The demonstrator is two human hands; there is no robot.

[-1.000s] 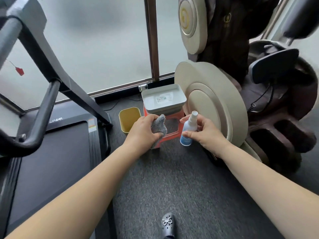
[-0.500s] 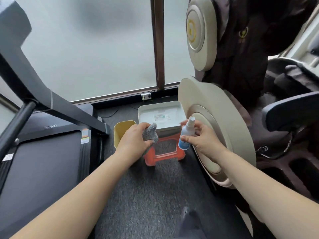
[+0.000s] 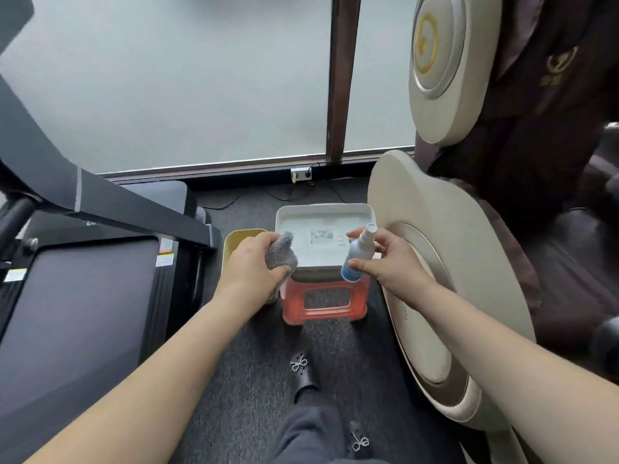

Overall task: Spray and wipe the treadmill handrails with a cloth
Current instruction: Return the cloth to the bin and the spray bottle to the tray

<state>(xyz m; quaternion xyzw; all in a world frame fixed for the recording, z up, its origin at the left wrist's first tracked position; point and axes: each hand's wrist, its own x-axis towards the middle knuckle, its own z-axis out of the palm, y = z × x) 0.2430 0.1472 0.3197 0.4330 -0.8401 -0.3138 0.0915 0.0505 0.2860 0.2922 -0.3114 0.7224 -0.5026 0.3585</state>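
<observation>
My left hand (image 3: 253, 264) grips a bunched grey cloth (image 3: 280, 254) over the left edge of a white tray (image 3: 335, 216). A small spray bottle (image 3: 358, 252) with a white nozzle and blue liquid is held in my right hand (image 3: 390, 266), tilted above the tray's right side. The treadmill (image 3: 83, 289) lies to the left, its dark upright (image 3: 67, 185) slanting across the top left. A piece of handrail (image 3: 15, 219) shows at the far left edge.
The tray sits on a red plastic stool (image 3: 323, 301). A yellow bin (image 3: 231, 244) stands beside it on the grey carpet. A large beige and brown massage chair (image 3: 469, 262) fills the right side. My dark shoes (image 3: 303, 376) are below, and a frosted window is behind.
I have stepped closer to the stool and the view has tilted down. Both hands have come over the tray with the cloth and the bottle. The treadmill handrail has slid out to the left.
</observation>
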